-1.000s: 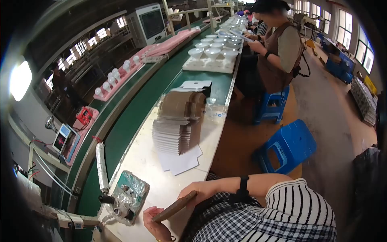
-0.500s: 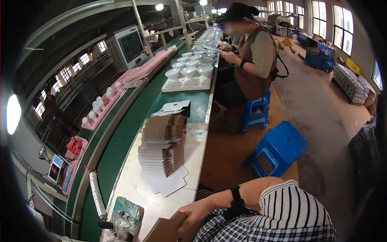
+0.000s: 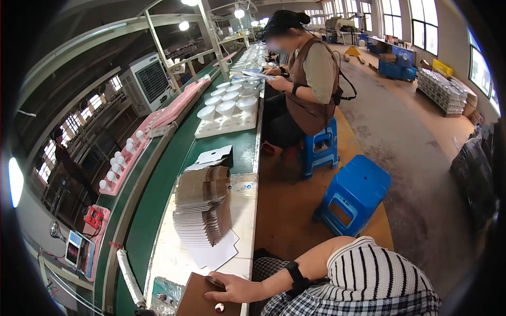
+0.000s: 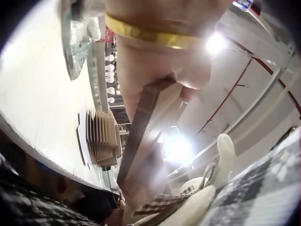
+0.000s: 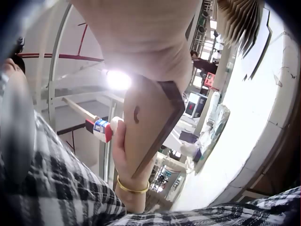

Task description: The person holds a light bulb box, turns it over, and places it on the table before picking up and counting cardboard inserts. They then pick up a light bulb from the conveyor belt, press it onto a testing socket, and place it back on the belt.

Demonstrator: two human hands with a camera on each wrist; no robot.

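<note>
Both my hands hold a flat brown cardboard piece (image 3: 196, 296) with a small hole in its face, over the near end of the white table. The right hand (image 3: 234, 288) grips its right side in the head view. At the lower end of the piece, my left hand (image 4: 150, 66), with a yellow bracelet, holds on in the left wrist view; the head view does not show it. In the right wrist view the left hand's fingers (image 5: 121, 143) lie along the cardboard. Just beyond stands a fanned stack of folded brown cardboard (image 3: 199, 203) on white sheets (image 3: 224, 254).
Left of the stack runs a green conveyor (image 3: 153, 210). Farther along, white lamp cups (image 3: 225, 108) stand in a foam tray (image 3: 211, 128). A plastic-wrapped item (image 3: 167, 290) lies at the near left. A blue stool (image 3: 361, 184) and a seated person (image 3: 311, 79) are on the right.
The cardboard has turned from edge-on to show its broad face. My left hand has dropped out of the head view. The head camera has shifted, bringing more of the room into sight.
</note>
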